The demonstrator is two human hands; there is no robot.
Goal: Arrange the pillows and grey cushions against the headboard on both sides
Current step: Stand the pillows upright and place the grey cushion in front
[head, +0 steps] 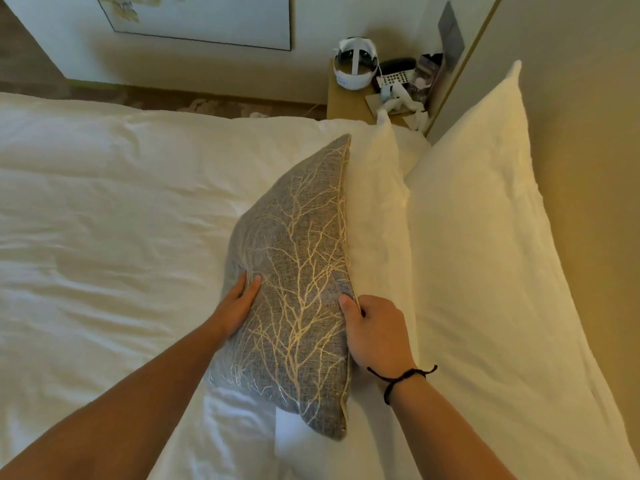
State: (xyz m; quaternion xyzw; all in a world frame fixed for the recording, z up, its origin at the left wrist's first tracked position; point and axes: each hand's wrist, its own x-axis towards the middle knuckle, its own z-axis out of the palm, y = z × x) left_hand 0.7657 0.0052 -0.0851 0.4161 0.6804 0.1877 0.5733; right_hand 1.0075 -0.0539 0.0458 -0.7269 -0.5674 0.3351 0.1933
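Head view. Landmark: grey cushion (294, 271).

- Grey cushion: we hold it on edge on the duvet (104, 202), leaning on the near pillow (377, 216); the far pillow (485, 237) stands behind that, against the headboard (595, 168).
- Left hand (239, 303): fingers straight, pressed flat on the cushion's front.
- Right hand (377, 334): pinching the piped top edge, thumb in front.
- Risks, as we judge: soft duvet, so the cushion may tip fwd once released; pushing hard could slump the near pillow.
- Room: nightstand (343, 98) beyond the cushion's far end, w/ headset (355, 64), phone (394, 76), tissues. Framed picture (207, 19) on the wall past the bed.
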